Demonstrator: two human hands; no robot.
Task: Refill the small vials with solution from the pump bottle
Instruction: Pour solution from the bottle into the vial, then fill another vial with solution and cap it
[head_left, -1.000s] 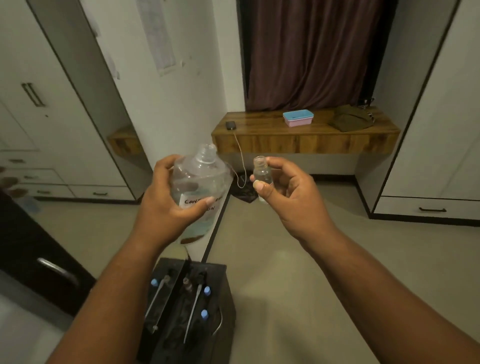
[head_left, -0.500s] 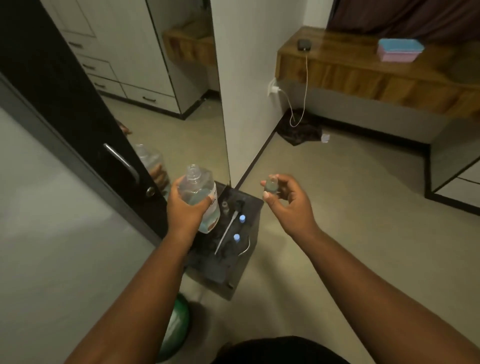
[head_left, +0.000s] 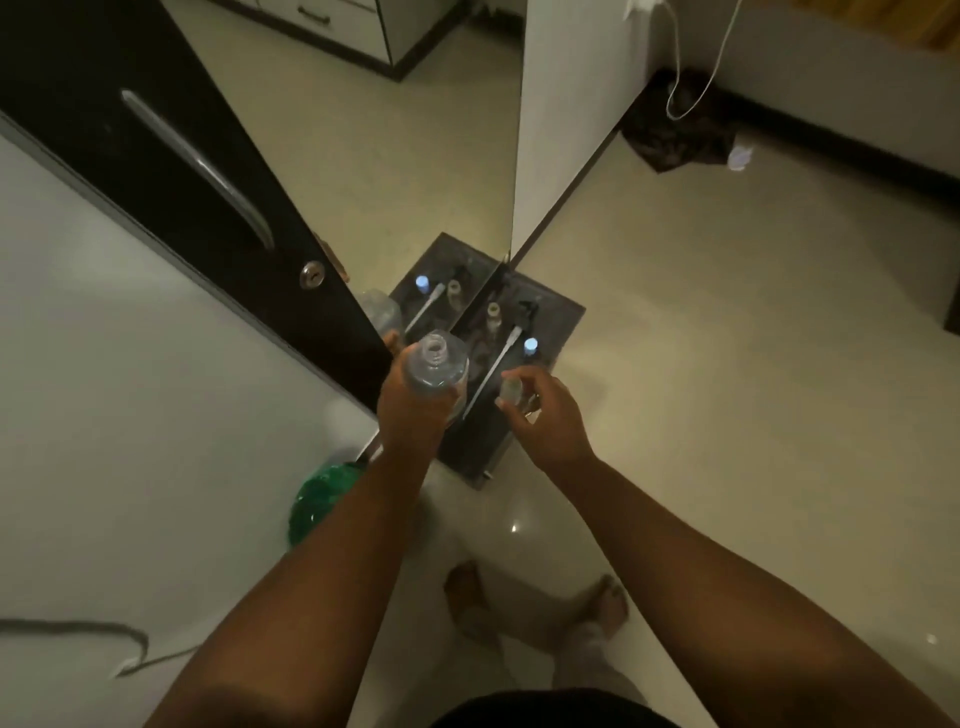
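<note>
My left hand (head_left: 413, 410) grips the clear pump bottle (head_left: 435, 364), upright, its neck open and the pump out. My right hand (head_left: 540, 415) pinches a small clear vial (head_left: 510, 389) just to the bottle's right, over the dark stool (head_left: 563, 317). On the stool lie the white pump tube (head_left: 498, 361), a blue vial cap (head_left: 530, 345) and another open vial (head_left: 492, 312). Both hands hover low above the stool's near half.
A mirrored wardrobe door (head_left: 395, 171) stands against the stool's left side and doubles the items. A black door with a metal handle (head_left: 202, 166) is further left. A green object (head_left: 317, 499) lies on the floor by my left forearm. My feet (head_left: 608, 603) are below.
The camera has tilted steeply down from the room to the floor. Both hands have dropped with bottle and vial from chest height to just above the stool.
</note>
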